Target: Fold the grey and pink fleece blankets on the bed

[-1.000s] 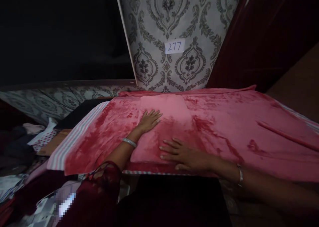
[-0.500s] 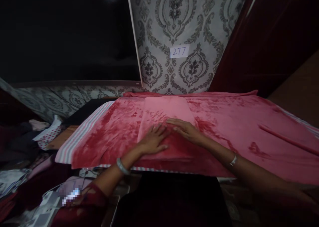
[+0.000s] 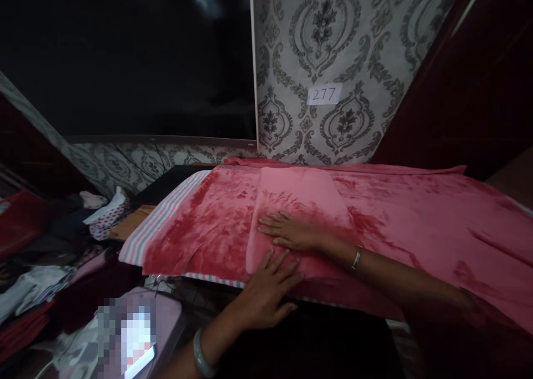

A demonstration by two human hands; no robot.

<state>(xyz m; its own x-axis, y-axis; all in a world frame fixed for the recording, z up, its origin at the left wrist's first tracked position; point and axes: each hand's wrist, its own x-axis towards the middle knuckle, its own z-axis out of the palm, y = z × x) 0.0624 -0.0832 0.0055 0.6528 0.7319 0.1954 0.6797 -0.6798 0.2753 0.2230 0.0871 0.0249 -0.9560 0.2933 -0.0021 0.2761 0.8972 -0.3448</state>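
A folded pink cloth (image 3: pixel 300 196) lies on a larger red plush cloth (image 3: pixel 416 223) spread over a table. My right hand (image 3: pixel 291 232) lies flat, palm down, on the folded cloth's near half, fingers pointing left. My left hand (image 3: pixel 268 290) rests flat at the near edge of the folded cloth, over the table's front edge, fingers spread. Each wrist wears a silver bangle. Neither hand grips anything.
A striped sheet (image 3: pixel 162 215) shows under the red cloth at the left. A heap of clothes (image 3: pixel 62 240) lies to the left, lower down. A patterned wall panel with a "277" label (image 3: pixel 323 94) stands behind. A dark curtain (image 3: pixel 466 85) hangs at the right.
My left hand slid back toward me to the cloth's near edge. My right hand shifted leftward over the folded cloth. The view has turned left.
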